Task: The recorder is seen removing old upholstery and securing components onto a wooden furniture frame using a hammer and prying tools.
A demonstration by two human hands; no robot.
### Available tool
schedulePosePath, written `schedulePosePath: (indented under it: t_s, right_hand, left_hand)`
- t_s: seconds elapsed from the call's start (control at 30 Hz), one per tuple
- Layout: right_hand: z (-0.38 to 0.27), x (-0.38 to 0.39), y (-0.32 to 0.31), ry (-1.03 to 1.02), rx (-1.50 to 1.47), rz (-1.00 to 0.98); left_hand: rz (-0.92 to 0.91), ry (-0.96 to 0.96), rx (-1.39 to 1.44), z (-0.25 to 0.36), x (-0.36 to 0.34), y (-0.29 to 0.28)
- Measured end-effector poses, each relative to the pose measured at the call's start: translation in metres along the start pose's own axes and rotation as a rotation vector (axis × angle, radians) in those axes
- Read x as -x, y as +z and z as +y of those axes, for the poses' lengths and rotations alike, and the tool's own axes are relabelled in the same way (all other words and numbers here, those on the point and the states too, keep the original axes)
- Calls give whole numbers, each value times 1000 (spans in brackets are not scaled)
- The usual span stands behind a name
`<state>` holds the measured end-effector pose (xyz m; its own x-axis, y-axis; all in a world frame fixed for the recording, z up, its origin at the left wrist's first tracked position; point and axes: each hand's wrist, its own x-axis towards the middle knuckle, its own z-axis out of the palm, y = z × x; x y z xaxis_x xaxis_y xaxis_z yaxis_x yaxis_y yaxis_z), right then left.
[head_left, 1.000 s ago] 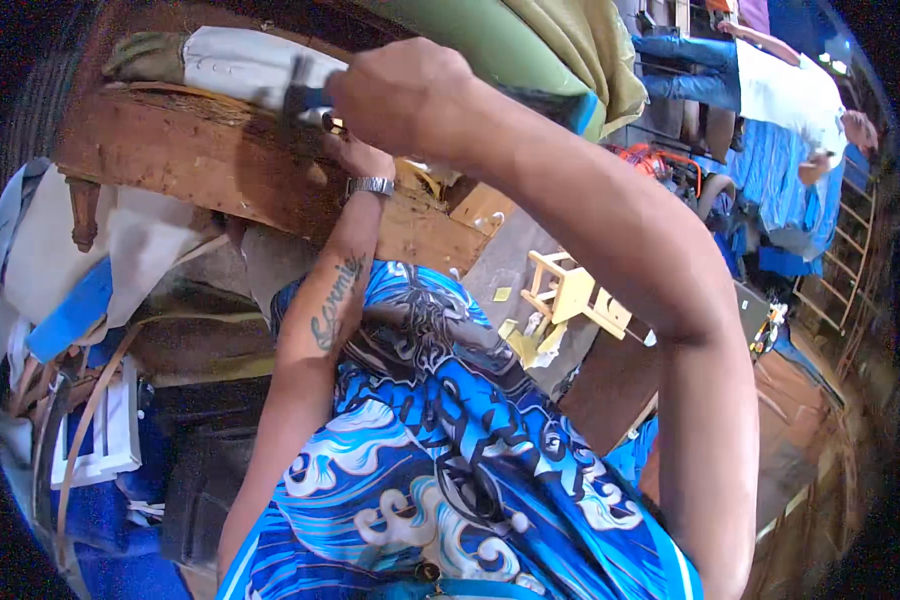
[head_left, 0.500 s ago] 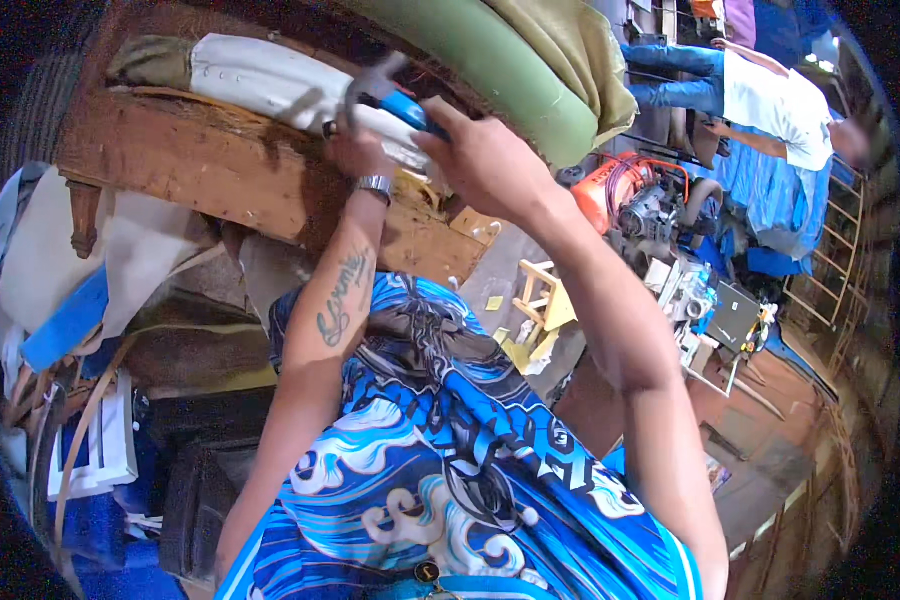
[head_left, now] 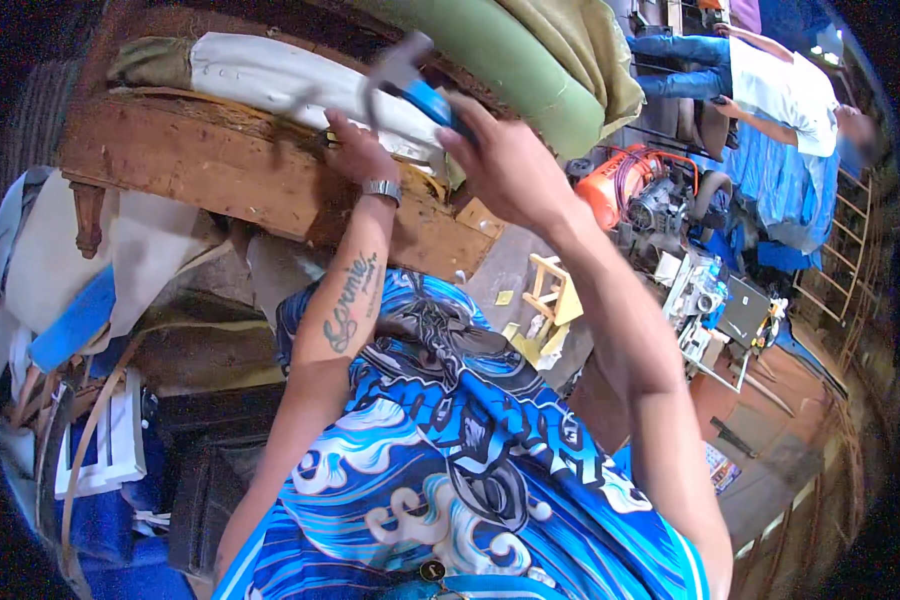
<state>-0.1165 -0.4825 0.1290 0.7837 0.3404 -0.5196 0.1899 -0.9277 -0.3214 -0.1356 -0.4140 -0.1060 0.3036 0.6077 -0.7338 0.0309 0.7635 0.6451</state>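
My right hand (head_left: 515, 165) grips a claw hammer (head_left: 425, 100) by its blue and black handle. The hammer's grey head is raised above the white fabric-covered padding (head_left: 260, 72) of a wooden furniture frame (head_left: 210, 165). Lower and to the left, my left hand (head_left: 362, 152), with a metal watch at its wrist, is closed at the padding's lower edge. Something small, dark and yellowish shows at its fingertips, too blurred to name. Green upholstery (head_left: 510, 75) lies along the far side of the frame.
A turned wooden leg (head_left: 87, 215) sticks out at the frame's left. To the right are an orange air compressor (head_left: 615, 185), a small wooden stool (head_left: 550, 300) and a cluttered bench with tools. A person in a white shirt (head_left: 780, 90) stands at the far right.
My right hand has lifted the hammer up and slightly right, away from my left hand. My left hand stays near the same spot at the padding's edge.
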Motion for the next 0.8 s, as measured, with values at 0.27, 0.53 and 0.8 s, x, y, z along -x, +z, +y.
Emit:
schedulePosePath:
  t_s: [0.27, 0.53, 0.8]
  right_hand:
    - [-86, -85, 22, -400, 878, -309]
    - [-82, -76, 21, -298, 724, -452]
    - [-14, -38, -13, 26, 301, -12]
  left_hand:
    - [-186, -99, 222, -21, -10, -2]
    - [-398, -234, 273, -48, -27, -1]
    - [-945, -478, 150, -34, 11, 13]
